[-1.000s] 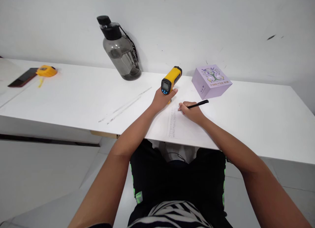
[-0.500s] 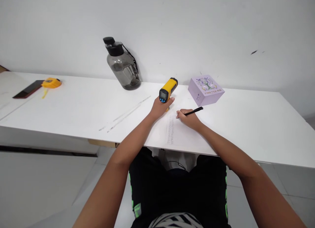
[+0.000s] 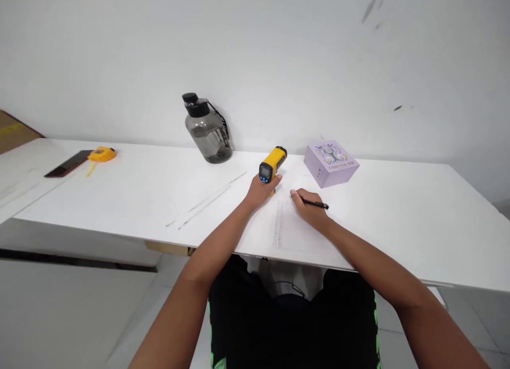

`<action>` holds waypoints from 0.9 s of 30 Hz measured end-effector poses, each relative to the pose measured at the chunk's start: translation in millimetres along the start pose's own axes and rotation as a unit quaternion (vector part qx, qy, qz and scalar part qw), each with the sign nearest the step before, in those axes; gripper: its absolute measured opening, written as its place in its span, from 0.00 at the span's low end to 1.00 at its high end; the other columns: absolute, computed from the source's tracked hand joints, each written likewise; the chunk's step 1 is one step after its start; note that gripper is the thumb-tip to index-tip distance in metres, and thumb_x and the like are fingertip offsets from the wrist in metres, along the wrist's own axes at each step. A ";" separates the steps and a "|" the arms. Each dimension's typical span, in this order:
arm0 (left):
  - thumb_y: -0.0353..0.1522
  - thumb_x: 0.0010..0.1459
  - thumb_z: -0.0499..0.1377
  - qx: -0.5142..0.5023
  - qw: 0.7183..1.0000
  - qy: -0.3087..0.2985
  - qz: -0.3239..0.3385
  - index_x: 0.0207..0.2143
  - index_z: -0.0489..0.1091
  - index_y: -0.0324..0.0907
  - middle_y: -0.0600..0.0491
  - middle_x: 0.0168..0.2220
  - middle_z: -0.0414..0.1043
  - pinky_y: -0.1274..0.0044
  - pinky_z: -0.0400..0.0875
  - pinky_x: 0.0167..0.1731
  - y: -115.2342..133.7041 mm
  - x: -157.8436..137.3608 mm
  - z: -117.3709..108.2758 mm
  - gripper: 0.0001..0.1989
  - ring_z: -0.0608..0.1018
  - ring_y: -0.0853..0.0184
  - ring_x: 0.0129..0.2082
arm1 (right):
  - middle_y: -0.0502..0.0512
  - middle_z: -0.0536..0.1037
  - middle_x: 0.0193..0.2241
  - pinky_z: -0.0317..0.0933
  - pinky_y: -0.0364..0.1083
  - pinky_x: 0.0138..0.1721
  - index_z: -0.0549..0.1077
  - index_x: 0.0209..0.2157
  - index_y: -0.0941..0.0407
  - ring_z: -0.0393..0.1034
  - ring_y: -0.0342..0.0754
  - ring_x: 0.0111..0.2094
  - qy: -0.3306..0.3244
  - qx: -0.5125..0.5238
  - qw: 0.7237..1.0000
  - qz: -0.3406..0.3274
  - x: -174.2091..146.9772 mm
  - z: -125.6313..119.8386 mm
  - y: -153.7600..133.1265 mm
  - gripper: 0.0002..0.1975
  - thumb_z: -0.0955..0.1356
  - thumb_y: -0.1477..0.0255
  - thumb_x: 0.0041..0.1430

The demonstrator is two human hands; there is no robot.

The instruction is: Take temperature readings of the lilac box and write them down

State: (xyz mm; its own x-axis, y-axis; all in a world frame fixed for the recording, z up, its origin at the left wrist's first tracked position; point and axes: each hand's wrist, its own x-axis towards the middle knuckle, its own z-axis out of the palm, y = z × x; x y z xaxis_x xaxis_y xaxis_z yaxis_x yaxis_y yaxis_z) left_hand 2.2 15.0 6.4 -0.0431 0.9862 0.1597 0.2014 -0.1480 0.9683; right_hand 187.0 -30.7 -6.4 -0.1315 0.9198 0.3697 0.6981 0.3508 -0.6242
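Note:
My left hand (image 3: pixel 261 190) is wrapped round the handle of a yellow and black infrared thermometer (image 3: pixel 273 162), whose small screen and blue buttons face me. In my right hand (image 3: pixel 309 208) is a black pen (image 3: pixel 315 202), its back end slanting out to the right. The writing tip is hidden by my fingers. Under my right hand lies a sheet of paper (image 3: pixel 299 238) with columns of small faint writing down its left part. A lilac tea box (image 3: pixel 331 164) stands just beyond my right hand.
A grey clear bottle (image 3: pixel 207 135) with a black cap stands against the wall. At the left, a yellow tape measure (image 3: pixel 102 154) lies beside a dark flat piece (image 3: pixel 68 164). The white table (image 3: pixel 406 215) bears grey streaks; its front edge runs above my lap.
The view has tilted up a little, so everything sits lower. The pen's back end has swung down towards the table as my right hand turned. My left hand keeps its hold.

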 end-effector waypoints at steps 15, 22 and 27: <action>0.41 0.46 0.69 -0.073 0.997 -0.028 -0.013 0.39 0.75 0.40 0.50 0.37 0.76 0.70 0.72 0.40 3.3 0.8 -3.0 0.20 0.77 0.64 0.36 | 0.62 0.76 0.40 0.46 0.47 0.27 0.71 0.47 0.60 0.69 0.49 0.32 -0.074 -0.326 0.939 -0.082 9.4 -17.2 14.5 0.15 0.56 0.76 0.68; 0.41 0.47 0.69 -0.055 0.998 -0.026 -0.010 0.42 0.76 0.39 0.47 0.41 0.78 0.66 0.72 0.46 7.9 -1.3 -1.6 0.21 0.79 0.59 0.42 | 0.63 0.78 0.43 0.54 0.46 0.30 0.71 0.52 0.61 0.73 0.51 0.37 -0.073 -0.310 0.944 -0.083 9.7 -14.8 12.8 0.18 0.57 0.76 0.67; 0.42 0.48 0.69 -0.046 0.999 -0.023 -0.011 0.43 0.77 0.38 0.46 0.43 0.79 0.64 0.72 0.47 5.6 -0.2 -2.4 0.22 0.79 0.56 0.45 | 0.59 0.79 0.46 0.61 0.45 0.33 0.72 0.55 0.57 0.75 0.50 0.41 -0.079 -0.243 0.961 -0.103 7.4 -12.3 23.4 0.23 0.59 0.81 0.61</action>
State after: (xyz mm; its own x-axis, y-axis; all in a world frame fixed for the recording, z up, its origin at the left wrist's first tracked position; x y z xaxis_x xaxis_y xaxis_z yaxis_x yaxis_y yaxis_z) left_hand 1.0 13.8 12.2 -0.0011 0.9913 0.1317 0.1103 -0.1308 0.9853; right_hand 211.0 -17.9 -9.7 -0.3802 0.8683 0.3187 0.8870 0.4400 -0.1404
